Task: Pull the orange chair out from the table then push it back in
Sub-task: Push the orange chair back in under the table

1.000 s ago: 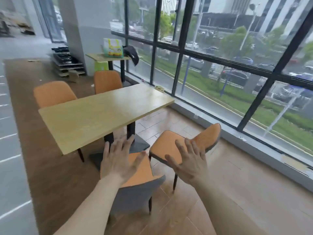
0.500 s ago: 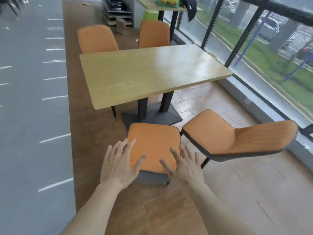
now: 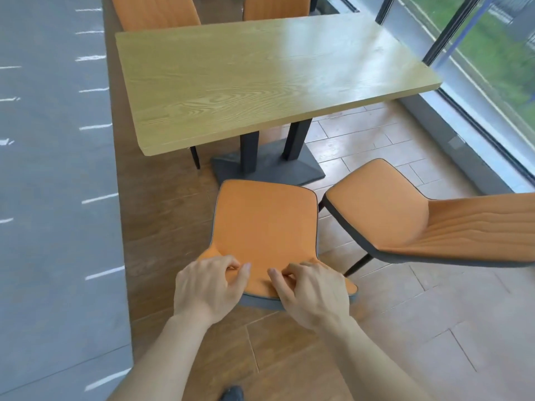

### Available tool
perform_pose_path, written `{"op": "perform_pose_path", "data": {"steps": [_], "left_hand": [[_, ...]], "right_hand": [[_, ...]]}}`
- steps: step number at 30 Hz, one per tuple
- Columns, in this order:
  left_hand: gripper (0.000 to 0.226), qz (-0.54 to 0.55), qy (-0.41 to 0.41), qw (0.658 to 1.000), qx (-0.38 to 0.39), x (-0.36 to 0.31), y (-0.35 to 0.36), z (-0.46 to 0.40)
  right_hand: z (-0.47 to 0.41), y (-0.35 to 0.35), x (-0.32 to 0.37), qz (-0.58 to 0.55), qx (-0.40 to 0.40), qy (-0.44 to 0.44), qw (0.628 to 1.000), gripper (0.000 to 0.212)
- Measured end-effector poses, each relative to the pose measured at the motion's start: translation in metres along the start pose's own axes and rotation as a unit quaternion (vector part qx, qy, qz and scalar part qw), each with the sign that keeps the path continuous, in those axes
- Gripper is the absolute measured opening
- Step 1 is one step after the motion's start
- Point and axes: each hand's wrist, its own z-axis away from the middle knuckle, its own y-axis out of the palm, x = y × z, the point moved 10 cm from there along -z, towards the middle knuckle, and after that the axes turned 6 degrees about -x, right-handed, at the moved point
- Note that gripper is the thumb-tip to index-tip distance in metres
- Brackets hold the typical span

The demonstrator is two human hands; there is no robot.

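The orange upholstered chair with the grey shell back and thin dark legs (image 3: 265,227) stands clear of the pale wood-grain tabletop (image 3: 260,79), its seat front near the dark grey pedestal base (image 3: 269,169) and nothing of it tucked under the top. I judge it a light thing that will slide readily on this wood-look floor (image 3: 179,357), though thin legs may catch on a plank seam and tip it. The padding looks soft, so it should give under my thumbs; the shell behind seems stiff, and that is what will carry the push. The top edge of the backrest is the sensible hold.

My left hand (image 3: 207,285) is curled over the left part of that edge, thumb lying on the orange face, fingers bent at the rim. My right hand (image 3: 311,293) does the same on the right part. Both are closed on the backrest, forearms reaching forward and down, wrists nearly level. A second orange chair (image 3: 405,224) stands turned away just beside it on my right, so I would keep the line straight.
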Motion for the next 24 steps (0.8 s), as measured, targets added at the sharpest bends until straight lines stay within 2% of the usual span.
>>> {"op": "perform_pose_path", "data": {"steps": [14,16,24], "left_hand": [[0.064,-0.006,-0.013,0.997,-0.071,0.010,-0.019,-0.109],[0.065,-0.004,-0.033,0.997,-0.071,0.036,-0.016,-0.157],[0.063,-0.001,-0.018,0.998,-0.068,0.037,-0.019,-0.192]], "right_hand": [[-0.130,-0.013,0.022,-0.014,-0.050,-0.040,0.998,0.077],[-0.181,0.003,0.039,-0.024,-0.033,-0.032,0.999,0.076],[-0.213,-0.002,0.043,-0.023,-0.050,-0.031,0.998,0.073]]}}
